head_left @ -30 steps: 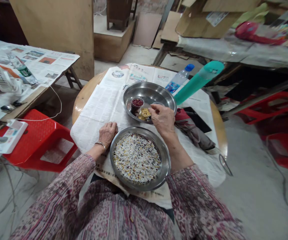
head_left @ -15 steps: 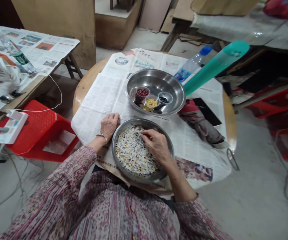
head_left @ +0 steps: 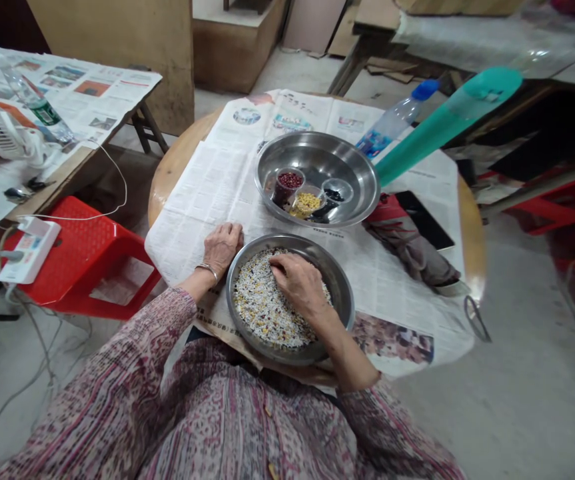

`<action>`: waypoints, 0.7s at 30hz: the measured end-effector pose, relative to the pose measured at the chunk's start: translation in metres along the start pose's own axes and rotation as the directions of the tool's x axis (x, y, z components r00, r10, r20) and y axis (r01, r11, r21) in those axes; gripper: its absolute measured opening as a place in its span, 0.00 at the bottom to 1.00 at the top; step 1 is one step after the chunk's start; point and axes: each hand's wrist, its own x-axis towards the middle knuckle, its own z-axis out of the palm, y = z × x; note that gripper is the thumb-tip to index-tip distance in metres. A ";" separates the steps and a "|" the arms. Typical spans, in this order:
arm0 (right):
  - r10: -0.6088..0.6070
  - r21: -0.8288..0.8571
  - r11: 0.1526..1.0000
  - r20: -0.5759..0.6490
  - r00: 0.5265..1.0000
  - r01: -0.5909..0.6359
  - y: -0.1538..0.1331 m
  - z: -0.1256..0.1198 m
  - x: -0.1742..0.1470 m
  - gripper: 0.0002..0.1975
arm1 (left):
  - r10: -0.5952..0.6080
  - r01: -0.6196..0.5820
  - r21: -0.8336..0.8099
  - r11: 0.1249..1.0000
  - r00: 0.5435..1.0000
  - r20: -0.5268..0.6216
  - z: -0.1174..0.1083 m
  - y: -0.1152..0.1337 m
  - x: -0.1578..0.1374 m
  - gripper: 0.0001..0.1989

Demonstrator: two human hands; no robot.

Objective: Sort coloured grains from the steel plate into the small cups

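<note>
A steel bowl [head_left: 338,287] in front of me holds white grains mixed with yellow, dark and red bits [head_left: 262,300]. Over these grains my right hand [head_left: 300,283] bends down, thumb and fingertips pinched together at the far side; whatever lies between them is too small to make out. My left hand [head_left: 222,247], with a bracelet on its wrist, rests curled on the newspaper beside the bowl's left rim. Beyond stands a larger steel basin [head_left: 337,150] with clear cups of red beans [head_left: 290,180], yellow grains [head_left: 308,203] and black beans [head_left: 334,195].
Newspaper [head_left: 192,200] covers the round table. Right of the basin are a blue-capped bottle [head_left: 392,127], a long green tube [head_left: 447,130], a folded umbrella [head_left: 410,247] and a dark phone-like slab [head_left: 424,217]. A red stool [head_left: 87,260] carrying a power strip [head_left: 30,250] stands left.
My right hand has moved a little left across the grains, still pinched. My left hand stays in place beside the bowl. The view has shifted slightly.
</note>
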 end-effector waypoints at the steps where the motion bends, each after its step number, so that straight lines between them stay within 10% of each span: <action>1: 0.001 -0.013 1.000 0.002 1.000 -0.001 -0.001 0.000 0.001 0.12 | 0.002 -0.002 0.002 1.000 1.000 0.001 0.000 0.000 0.000 0.11; 9: 0.019 -0.036 0.999 -0.020 1.000 -0.020 -0.003 0.004 0.005 0.12 | 0.002 -0.001 0.009 1.000 1.000 -0.008 0.002 -0.001 0.000 0.11; 15: 0.134 0.307 0.945 -0.053 0.990 -0.111 -0.006 -0.003 -0.001 0.12 | 0.008 -0.008 0.016 1.000 1.000 -0.020 0.005 -0.001 0.000 0.11; 17: 0.288 0.554 0.796 0.004 0.958 -0.241 -0.007 -0.006 -0.004 0.11 | 0.006 -0.005 0.015 1.000 1.000 -0.026 0.006 -0.001 0.001 0.10; 21: 0.463 0.870 0.174 0.342 0.818 -0.462 -0.008 -0.010 -0.005 0.10 | 0.007 -0.007 0.014 1.000 1.000 -0.029 0.006 -0.001 0.001 0.11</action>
